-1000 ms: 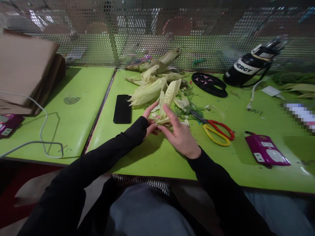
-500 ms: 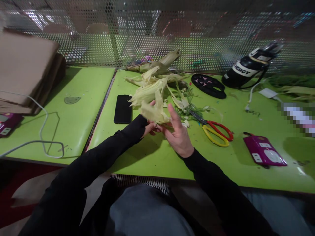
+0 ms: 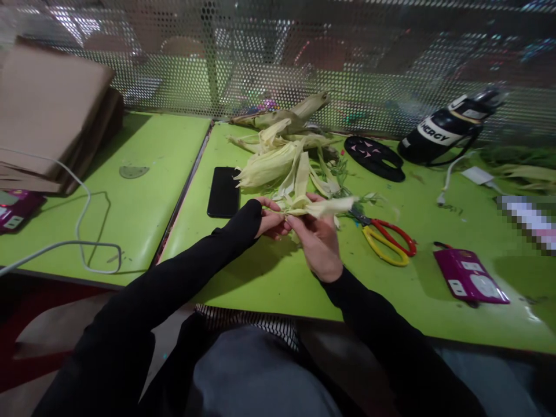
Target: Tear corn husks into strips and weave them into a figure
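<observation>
Pale corn husk strips (image 3: 300,184) spread up and to the right out of my two hands, above the green table. My left hand (image 3: 270,219) is closed, pinching the husk strips at their lower end. From the other side my right hand (image 3: 320,243) grips the same bunch, its thumb near the left fingertips; the exact hold between the fingers is partly hidden. Just beyond lies a pile of corn husks (image 3: 267,167), some with brownish stem ends. Scissors (image 3: 388,240) with one red and one yellow handle rest to the right, their blades near green sprigs (image 3: 341,176).
A black phone (image 3: 223,192) lies left of the husks. Behind on the right are a black palette-shaped piece (image 3: 374,157) and a black bottle (image 3: 441,136). A purple socket box (image 3: 471,275) sits at right; brown paper stacks (image 3: 52,110) and a cable (image 3: 84,231) occupy the left.
The right-hand fingers, stretched out before, have closed round the husk bunch. A loose strip has swung over to the right. The view has shifted slightly.
</observation>
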{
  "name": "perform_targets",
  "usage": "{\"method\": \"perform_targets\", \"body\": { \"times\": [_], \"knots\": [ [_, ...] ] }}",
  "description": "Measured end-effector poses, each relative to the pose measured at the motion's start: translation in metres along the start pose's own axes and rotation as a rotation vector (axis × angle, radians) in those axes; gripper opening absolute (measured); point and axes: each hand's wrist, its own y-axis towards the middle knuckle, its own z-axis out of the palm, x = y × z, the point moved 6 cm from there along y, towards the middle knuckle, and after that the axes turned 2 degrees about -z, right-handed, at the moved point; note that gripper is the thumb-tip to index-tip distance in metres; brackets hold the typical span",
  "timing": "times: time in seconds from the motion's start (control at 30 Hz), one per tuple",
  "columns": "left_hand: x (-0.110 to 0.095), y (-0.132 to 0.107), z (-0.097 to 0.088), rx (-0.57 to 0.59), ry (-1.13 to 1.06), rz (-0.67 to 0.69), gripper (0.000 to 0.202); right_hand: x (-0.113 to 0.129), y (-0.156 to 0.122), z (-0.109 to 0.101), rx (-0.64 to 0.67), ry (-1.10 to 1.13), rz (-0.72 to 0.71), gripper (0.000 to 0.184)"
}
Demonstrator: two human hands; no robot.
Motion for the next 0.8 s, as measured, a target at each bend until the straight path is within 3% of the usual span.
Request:
{"method": "perform_targets", "body": {
  "times": [0.1,0.3,0.53,0.67,0.8],
  "knots": [
    [0.005,0.005,0.003,0.119,0.02,-0.103,0.015,-0.007,0.0,0.002,0.055,0.091,0.046,0.047],
    [0.001,0.004,-0.001,0.261,0.107,-0.01,0.011,-0.011,-0.002,0.004,0.083,0.237,0.17,0.029],
    [0.003,0.012,-0.014,0.259,0.328,0.031,0.01,-0.002,0.004,-0.012,-0.033,0.274,0.124,0.021],
    [0.011,0.015,-0.019,0.318,0.456,0.045,0.012,0.009,0.01,-0.025,-0.093,0.28,0.073,0.022],
    [-0.001,0.005,-0.011,0.284,0.477,0.242,0.011,0.006,0.01,-0.024,-0.071,0.163,0.062,0.023]
  ]
}}
